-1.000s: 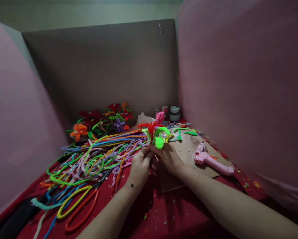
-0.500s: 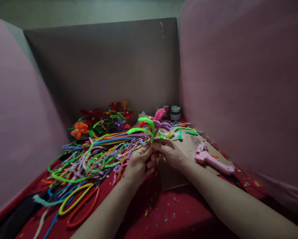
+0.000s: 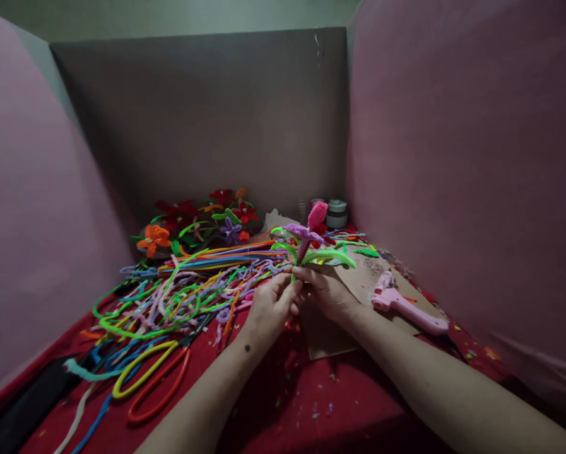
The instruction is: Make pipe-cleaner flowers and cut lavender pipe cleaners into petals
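Between my two hands stands a pipe cleaner flower, with purple petals, a pink bud on top and bright green leaves curving out to both sides. My left hand pinches the base of its stem from the left, fingers closed. From the right, my right hand grips the stem just under the leaves, its fingers closed too. The stem's lower part is hidden by my fingers. Left of my hands spreads a tangled pile of coloured pipe cleaners.
Scissors with yellow and red handles lie at front left. A pink glue gun rests on cardboard at the right. Finished flowers and a lidded jar stand at the back. Pink side panels flank the red cloth.
The flower has turned in my fingers: one green leaf now points right, and the purple petals and pink bud stand more upright. The camera view has shifted slightly.
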Demonstrator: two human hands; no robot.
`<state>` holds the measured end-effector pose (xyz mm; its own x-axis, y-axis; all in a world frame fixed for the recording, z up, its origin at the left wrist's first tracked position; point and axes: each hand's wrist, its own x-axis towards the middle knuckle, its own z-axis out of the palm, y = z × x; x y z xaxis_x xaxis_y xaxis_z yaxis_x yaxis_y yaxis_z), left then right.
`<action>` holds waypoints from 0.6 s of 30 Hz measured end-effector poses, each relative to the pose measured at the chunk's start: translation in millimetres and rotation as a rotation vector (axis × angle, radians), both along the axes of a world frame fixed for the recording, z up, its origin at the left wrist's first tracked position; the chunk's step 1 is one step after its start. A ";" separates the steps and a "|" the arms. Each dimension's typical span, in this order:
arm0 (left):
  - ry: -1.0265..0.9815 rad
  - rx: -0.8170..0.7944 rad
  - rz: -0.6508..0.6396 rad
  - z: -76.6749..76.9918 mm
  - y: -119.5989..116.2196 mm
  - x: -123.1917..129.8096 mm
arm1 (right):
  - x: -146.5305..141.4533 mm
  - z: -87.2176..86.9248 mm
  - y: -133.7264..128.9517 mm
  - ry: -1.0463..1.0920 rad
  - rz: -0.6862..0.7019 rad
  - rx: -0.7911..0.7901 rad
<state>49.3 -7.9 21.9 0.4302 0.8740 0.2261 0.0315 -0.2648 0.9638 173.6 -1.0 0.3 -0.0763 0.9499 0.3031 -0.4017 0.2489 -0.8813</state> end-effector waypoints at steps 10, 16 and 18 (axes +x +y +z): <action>0.007 -0.009 0.129 -11.9 8.0 2.1 | -1.4 5.7 -4.0 -0.161 -0.058 0.114; -0.334 -0.414 -0.155 -6.0 5.7 0.9 | 0.1 5.9 -1.1 -0.056 0.007 0.000; -0.441 -0.524 -0.262 -3.9 4.5 -1.9 | 1.7 6.1 -0.3 -0.004 0.069 -0.010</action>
<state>47.5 -3.5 18.0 0.6052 0.7961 0.0068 -0.3896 0.2887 0.8746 175.3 -1.4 6.4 -0.1431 0.9452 0.2933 -0.4140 0.2120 -0.8852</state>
